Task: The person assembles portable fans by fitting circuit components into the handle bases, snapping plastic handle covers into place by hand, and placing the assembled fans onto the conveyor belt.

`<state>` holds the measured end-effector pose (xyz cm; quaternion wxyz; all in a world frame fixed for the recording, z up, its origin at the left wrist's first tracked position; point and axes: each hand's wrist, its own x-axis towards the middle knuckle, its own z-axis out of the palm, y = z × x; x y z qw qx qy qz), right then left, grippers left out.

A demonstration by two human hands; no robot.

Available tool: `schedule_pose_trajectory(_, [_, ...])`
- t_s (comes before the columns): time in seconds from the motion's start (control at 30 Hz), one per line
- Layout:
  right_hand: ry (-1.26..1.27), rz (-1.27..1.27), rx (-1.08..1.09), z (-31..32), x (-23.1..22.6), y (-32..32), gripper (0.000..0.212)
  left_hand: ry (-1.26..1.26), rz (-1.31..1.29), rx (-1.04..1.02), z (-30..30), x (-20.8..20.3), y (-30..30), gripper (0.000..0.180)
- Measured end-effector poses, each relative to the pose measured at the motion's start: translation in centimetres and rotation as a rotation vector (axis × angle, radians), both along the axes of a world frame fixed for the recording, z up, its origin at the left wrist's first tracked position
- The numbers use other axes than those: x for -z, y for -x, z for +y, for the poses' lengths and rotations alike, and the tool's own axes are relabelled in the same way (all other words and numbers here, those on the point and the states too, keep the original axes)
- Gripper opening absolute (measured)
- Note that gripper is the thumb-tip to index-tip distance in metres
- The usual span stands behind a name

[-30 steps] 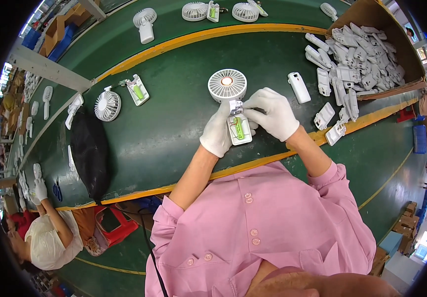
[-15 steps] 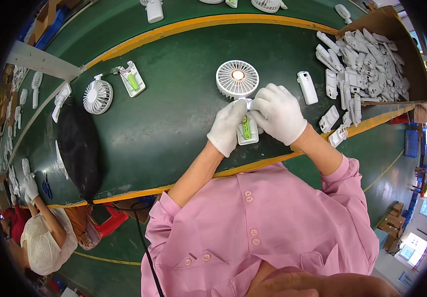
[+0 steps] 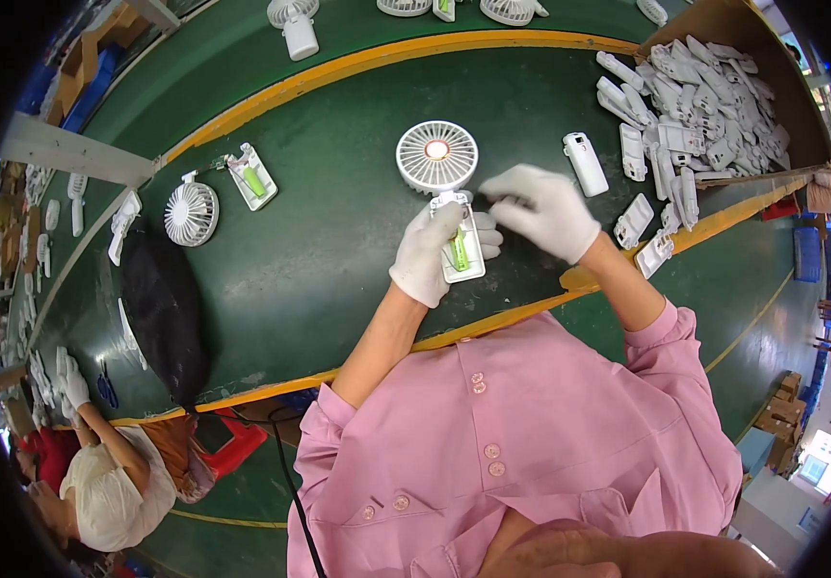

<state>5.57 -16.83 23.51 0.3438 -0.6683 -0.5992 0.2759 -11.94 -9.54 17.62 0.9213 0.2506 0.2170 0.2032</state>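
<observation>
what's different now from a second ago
The right hand has let go of the fan near its neck and drawn off to the right, slightly blurred. The left hand keeps its hold on the fan's open handle; the loose white cover stays lying on the bench.

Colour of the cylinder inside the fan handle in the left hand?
The cylinder is bright green, best seen in the head view.
</observation>
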Motion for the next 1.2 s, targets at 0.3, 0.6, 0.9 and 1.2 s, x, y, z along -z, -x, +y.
schedule_pose_trajectory(0.3, [0.325, -0.828, 0.485, -2.2, 0.9, -8.4, 0.057, 0.133, -0.014, -0.104, -0.5, -0.7, -0.7, 0.028])
schedule_pose_trajectory(0.6, [0.069, 0.730, 0.245, -0.9, 0.7, -1.1, 0.056, 0.024, 0.234, -0.191, -1.9, -2.2, -2.3, 0.018])
schedule_pose_trajectory(0.9, [0.181, 0.604, 0.174, -0.8, 0.8, 1.4, 0.049, -0.092, 0.233, -0.165, -1.2, -1.1, -2.8, 0.032])
schedule_pose_trajectory(1.2, [0.286, 0.313, -0.125, -0.9, 0.5, -0.4, 0.056, 0.023, 0.140, -0.274, -1.2, -0.7, -3.1, 0.020])
